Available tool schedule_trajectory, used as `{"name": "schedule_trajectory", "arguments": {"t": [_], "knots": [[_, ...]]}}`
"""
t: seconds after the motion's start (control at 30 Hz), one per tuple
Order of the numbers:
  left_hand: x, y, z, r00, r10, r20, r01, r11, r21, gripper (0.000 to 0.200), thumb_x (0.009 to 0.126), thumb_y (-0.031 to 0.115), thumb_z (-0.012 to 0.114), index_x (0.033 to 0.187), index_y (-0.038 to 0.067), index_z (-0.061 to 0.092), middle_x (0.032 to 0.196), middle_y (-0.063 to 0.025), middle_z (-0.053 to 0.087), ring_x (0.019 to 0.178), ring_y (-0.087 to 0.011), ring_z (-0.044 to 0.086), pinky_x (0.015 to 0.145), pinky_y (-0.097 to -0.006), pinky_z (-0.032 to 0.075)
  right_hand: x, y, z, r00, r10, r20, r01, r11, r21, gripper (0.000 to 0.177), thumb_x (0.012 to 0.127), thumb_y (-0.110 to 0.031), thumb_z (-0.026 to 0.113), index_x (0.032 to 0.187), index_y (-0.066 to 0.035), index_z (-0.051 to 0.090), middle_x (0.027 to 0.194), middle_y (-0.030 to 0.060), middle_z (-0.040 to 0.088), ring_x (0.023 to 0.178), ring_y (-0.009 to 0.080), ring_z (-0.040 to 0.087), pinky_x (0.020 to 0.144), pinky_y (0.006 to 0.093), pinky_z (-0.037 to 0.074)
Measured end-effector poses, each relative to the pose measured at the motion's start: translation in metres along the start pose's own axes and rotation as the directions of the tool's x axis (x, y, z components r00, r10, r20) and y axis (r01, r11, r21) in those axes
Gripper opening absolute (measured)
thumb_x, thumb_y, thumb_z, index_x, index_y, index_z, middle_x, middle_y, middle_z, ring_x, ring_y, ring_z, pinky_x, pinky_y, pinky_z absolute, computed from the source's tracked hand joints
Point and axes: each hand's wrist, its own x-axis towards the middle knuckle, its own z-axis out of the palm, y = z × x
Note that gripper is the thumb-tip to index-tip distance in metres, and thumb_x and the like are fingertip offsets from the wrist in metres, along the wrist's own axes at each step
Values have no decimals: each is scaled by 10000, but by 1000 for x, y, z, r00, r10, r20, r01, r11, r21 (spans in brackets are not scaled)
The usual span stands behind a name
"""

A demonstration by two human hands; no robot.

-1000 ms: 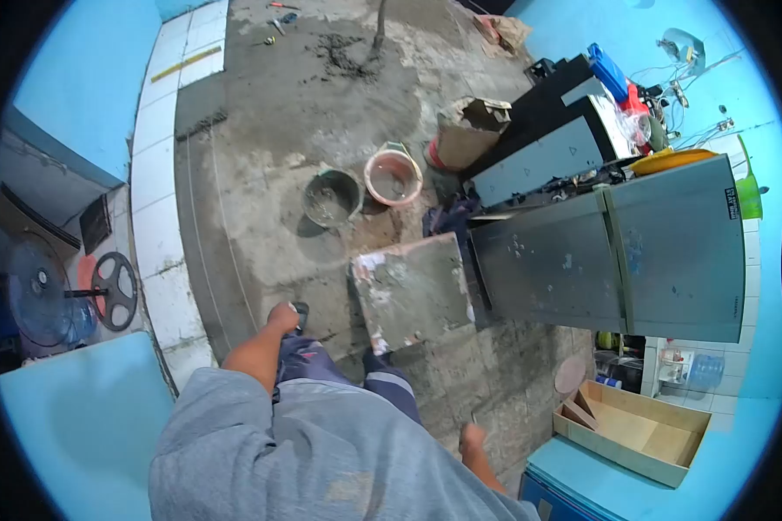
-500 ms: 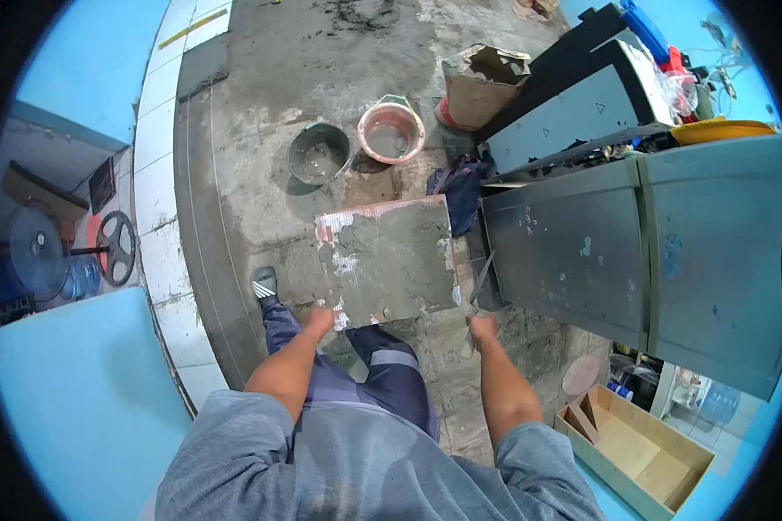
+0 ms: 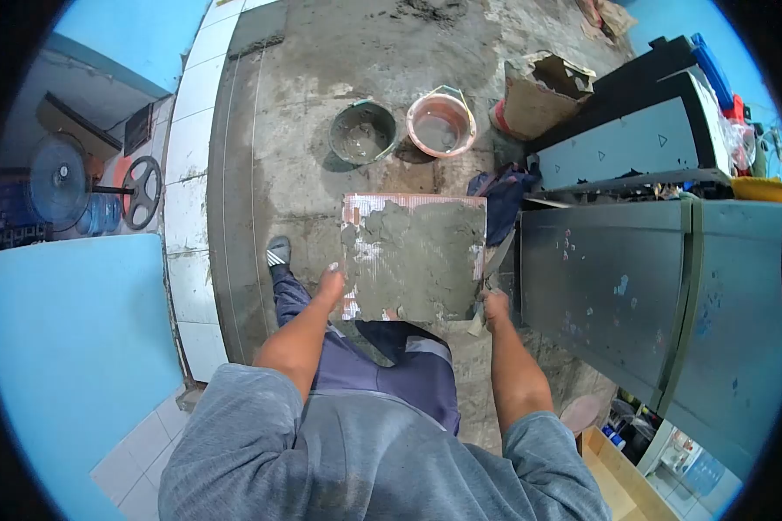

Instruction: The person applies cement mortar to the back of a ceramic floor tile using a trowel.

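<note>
A square tile (image 3: 417, 260), its upward face spread with wet grey mortar, lies level in front of my legs. Reddish ribbed surface shows along its far and left edges. My left hand (image 3: 331, 285) is closed on the tile's left edge. At the near right corner, my right hand (image 3: 494, 306) is closed round the handle of a trowel (image 3: 500, 252), whose blade points away beside the tile's right edge.
Beyond the tile stand a dark bucket (image 3: 363, 132) and a pink bucket (image 3: 441, 124), with a torn paper sack (image 3: 547, 95) farther right. A grey refrigerator (image 3: 599, 286) lies at the right. White floor tiles (image 3: 188, 208) and a taut string run along the left.
The view has shifted, so the buckets and refrigerator appear farther right. The tile now sits squarer to my body, and my right hand with the trowel is closer to its right edge.
</note>
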Motion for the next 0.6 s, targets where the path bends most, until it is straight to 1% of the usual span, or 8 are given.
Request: {"name": "schedule_trajectory", "arguments": {"t": [0.1,0.13,0.2,0.23,0.3,0.4,0.5,0.6], "knots": [[10,-3,3,1000,29,8,-27,982,-187,522,855,213,553,1349,46,554,1135,-179,670,974,-300,675,869,-387,504,13,-11,5,993,-72,94,67,996,56,255,686,-83,652,931,-15,661,830,66,612,738,223,570,686,362,451],[10,-4,3,999,7,46,4,973,-229,504,854,207,552,1333,50,558,1117,-178,667,978,-305,671,862,-406,512,13,-14,5,992,-31,124,23,997,69,254,683,-83,648,928,-20,658,826,63,604,739,218,565,687,357,447],[-4,14,2,991,-12,131,54,944,-325,467,854,196,548,1300,59,566,1079,-176,660,985,-316,662,847,-444,526,17,-26,2,984,27,177,-43,995,87,253,676,-81,639,923,-30,652,816,56,587,743,206,553,689,348,439],[-11,23,4,987,-3,163,64,927,-369,443,849,190,548,1273,63,574,1055,-173,656,987,-316,657,834,-469,533,22,-27,3,980,-116,164,112,993,29,249,672,-86,629,915,-43,656,819,50,580,773,200,559,709,335,439],[-22,29,1,976,17,219,85,889,-450,396,840,176,549,1219,70,590,1007,-167,649,990,-317,646,807,-521,546,8,-46,4,978,-53,203,20,987,160,253,672,-90,619,919,-50,659,824,43,578,802,206,565,729,324,439],[-56,61,-7,953,-141,267,267,808,-526,405,820,154,555,1219,82,568,1005,-170,631,995,-337,635,754,-590,554,-3,-48,6,971,-13,240,-59,956,289,262,681,-87,612,934,-41,659,834,42,580,782,212,567,718,333,447],[37,-23,23,932,-21,363,271,708,-653,441,800,140,571,1237,93,534,1046,-179,607,959,-363,633,737,-597,554,-30,-60,2,981,-20,191,-16,982,186,295,690,-69,603,976,-28,659,839,42,579,755,215,567,699,344,453],[-17,21,4,938,-44,345,268,724,-636,483,794,145,587,1267,100,500,1107,-190,581,971,-381,626,727,-607,550,-26,-40,-5,968,19,250,-78,971,226,308,700,-53,590,997,-18,664,841,49,585,737,219,570,691,353,464]]}}
